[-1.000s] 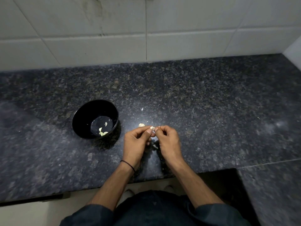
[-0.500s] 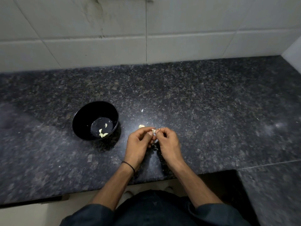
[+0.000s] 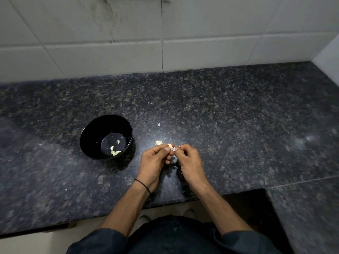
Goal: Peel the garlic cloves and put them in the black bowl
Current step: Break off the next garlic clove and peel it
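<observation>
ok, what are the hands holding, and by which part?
One garlic clove, shared. The left hand pinches the clove's body at its left end; the right hand pinches the loose skin on its right side.

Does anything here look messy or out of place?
Little stands out: a loose skin flake lies on the counter right of the black bowl, and a dirty streak runs down the wall tile.

Your left hand (image 3: 155,161) and right hand (image 3: 189,160) sat close together in front of you, fingers curled, the thumb and fingertips of each pinching one garlic clove (image 3: 172,147) between them. Both bare forearms stretched forward, angled inward toward each other.
</observation>
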